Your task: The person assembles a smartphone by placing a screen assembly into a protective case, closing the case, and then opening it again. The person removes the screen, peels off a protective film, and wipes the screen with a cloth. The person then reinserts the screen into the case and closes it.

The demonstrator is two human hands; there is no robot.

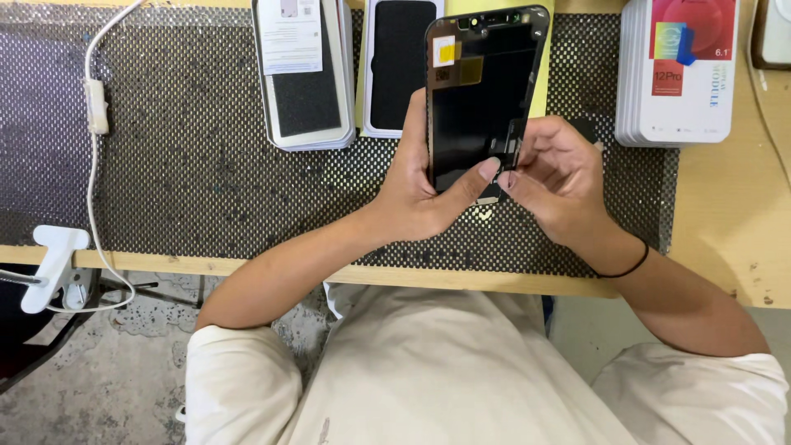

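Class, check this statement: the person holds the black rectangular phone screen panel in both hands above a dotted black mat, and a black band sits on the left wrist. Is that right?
Not quite. The thin black band is on the right wrist, not the left; the head view shows it. The rest stands: left hand and right hand hold the black rectangular phone screen panel above the dotted black mat.

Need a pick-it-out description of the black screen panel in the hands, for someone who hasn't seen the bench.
Start at the dark perforated mat on the wooden table. Right of its centre, the left hand holds a glossy black rectangular phone screen panel upright, while the right hand pinches its lower right edge. Unlike the boxed stacks lying flat behind, it is lifted and carries a yellow sticker.
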